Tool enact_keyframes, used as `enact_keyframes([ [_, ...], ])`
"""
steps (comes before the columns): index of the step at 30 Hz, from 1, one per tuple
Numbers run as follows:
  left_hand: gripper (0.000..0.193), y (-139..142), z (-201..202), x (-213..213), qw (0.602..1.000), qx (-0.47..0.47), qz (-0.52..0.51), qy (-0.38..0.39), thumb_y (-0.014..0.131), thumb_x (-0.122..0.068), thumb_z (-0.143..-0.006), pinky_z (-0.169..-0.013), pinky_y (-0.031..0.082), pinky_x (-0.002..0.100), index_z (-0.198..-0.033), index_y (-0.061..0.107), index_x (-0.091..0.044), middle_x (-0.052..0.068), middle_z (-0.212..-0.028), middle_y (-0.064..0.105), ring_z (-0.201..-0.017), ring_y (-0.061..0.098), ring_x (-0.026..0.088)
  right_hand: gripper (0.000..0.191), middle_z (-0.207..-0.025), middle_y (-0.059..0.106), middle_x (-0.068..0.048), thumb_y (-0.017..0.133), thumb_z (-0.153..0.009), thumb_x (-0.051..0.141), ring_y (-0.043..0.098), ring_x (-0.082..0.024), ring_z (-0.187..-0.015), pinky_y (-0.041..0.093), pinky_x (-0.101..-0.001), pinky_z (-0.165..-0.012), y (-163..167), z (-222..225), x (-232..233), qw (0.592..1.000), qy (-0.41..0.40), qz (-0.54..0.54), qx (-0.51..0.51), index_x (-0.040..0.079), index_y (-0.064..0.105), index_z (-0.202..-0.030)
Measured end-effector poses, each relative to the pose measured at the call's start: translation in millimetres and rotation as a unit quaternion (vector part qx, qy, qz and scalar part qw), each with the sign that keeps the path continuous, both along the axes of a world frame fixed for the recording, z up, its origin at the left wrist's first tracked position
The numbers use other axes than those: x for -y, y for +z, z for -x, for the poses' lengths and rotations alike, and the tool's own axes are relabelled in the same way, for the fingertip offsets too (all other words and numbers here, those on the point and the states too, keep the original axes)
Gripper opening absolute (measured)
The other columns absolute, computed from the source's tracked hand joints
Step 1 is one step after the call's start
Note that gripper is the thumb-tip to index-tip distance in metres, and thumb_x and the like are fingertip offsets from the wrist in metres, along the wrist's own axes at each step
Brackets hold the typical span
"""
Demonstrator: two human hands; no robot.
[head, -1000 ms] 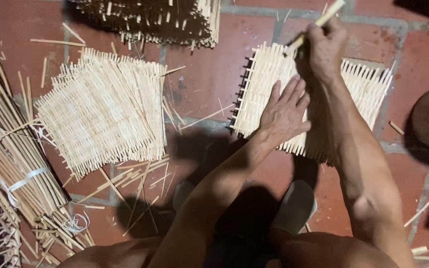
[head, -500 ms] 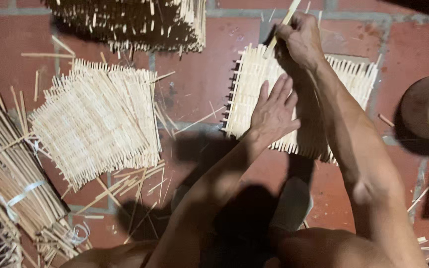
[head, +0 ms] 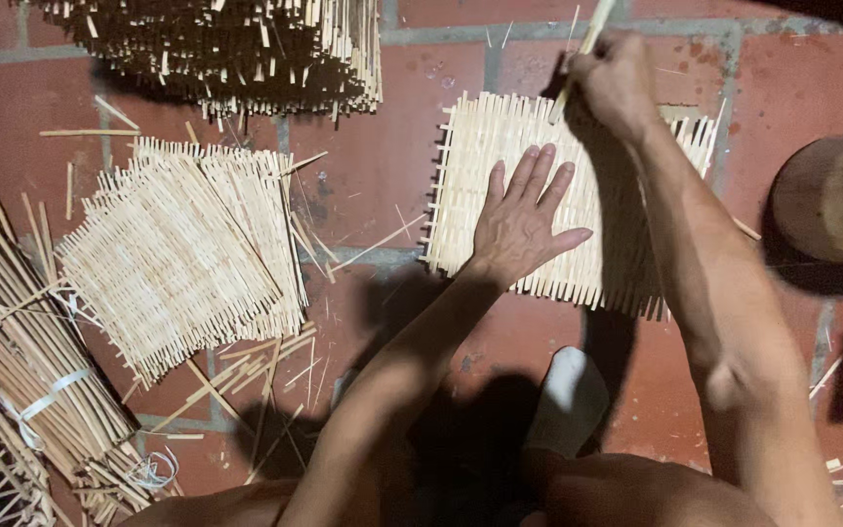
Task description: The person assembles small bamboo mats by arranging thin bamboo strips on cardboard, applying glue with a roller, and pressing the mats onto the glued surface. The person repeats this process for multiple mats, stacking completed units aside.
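Observation:
A woven bamboo mat lies flat on the red tile floor in front of me. My left hand presses flat on its middle, fingers spread. At the mat's far edge my right hand is closed around a thin bamboo strip that sticks up and away from me. Its lower end meets the mat's far rim.
A stack of finished woven mats sits to the left. Another pile of woven pieces lies at the top. Tied bundles of bamboo strips run along the left edge. A round wooden object is on the right. Loose slivers litter the floor.
The view has drifted, so everything sits slightly lower and left in frame. My right hand with the strip has stayed at the mat's far edge; my left hand stays pressed on the mat.

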State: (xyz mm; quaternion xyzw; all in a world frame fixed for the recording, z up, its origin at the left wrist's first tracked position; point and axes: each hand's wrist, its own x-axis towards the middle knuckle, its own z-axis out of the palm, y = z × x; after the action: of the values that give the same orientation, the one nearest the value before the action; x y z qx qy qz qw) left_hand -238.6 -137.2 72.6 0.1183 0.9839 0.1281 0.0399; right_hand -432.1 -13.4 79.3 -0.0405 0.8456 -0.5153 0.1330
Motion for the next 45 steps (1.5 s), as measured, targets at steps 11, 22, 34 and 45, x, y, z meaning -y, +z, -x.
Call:
enact_keyframes([
  [11, 0.094, 5.3, -2.3, 0.6, 1.0, -0.011, -0.023, -0.004, 0.046, -0.076, -0.093, -0.126, 0.012, 0.059, -0.161, 0.031, -0.012, 0.016, -0.17, 0.019, -0.159, 0.015, 0.031, 0.013, -0.079, 0.07, -0.014, 0.068, -0.1, 0.008, 0.062, -0.017, -0.06, 0.048, -0.0327, -0.05, 8.7, -1.5, -4.6, 0.994, 0.079, -0.033, -0.062, -0.004, 0.072, -0.103],
  [22, 0.084, 12.1, -3.5, -46.5, 0.997, -0.057, 0.008, -0.046, 0.055, -0.061, -0.096, -0.122, 0.017, 0.065, -0.156, 0.038, -0.006, 0.022, -0.168, 0.021, -0.155, 0.018, 0.038, 0.021, -0.07, 0.065, -0.006, 0.062, -0.106, 0.008, 0.057, -0.011, -0.051, 0.041, -0.0295, -0.042, 12.9, 3.7, -102.9, 0.992, -0.047, 0.097, -0.067, 0.0, 0.066, -0.087],
  [34, 0.079, -3.6, -8.3, -73.5, 0.99, -0.053, -0.095, -0.09, 0.057, -0.063, -0.094, -0.124, 0.018, 0.065, -0.152, 0.048, -0.01, 0.019, -0.164, 0.035, -0.154, 0.027, 0.037, 0.013, -0.081, 0.071, -0.009, 0.066, -0.105, 0.009, 0.063, -0.01, -0.064, 0.049, -0.0282, -0.055, -2.7, -11.1, -128.6, 0.994, -0.006, -0.024, -0.108, -0.001, 0.072, -0.101],
  [45, 0.081, -11.7, -5.9, -79.2, 0.993, -0.049, -0.054, -0.094, 0.051, -0.067, -0.095, -0.122, 0.014, 0.063, -0.153, 0.045, -0.012, 0.016, -0.165, 0.03, -0.154, 0.023, 0.036, 0.02, -0.081, 0.067, -0.008, 0.061, -0.108, 0.017, 0.059, -0.011, -0.06, 0.049, -0.0293, -0.051, 36.7, -17.9, -140.4, 0.994, -0.038, 0.004, -0.099, 0.002, 0.069, -0.097],
])
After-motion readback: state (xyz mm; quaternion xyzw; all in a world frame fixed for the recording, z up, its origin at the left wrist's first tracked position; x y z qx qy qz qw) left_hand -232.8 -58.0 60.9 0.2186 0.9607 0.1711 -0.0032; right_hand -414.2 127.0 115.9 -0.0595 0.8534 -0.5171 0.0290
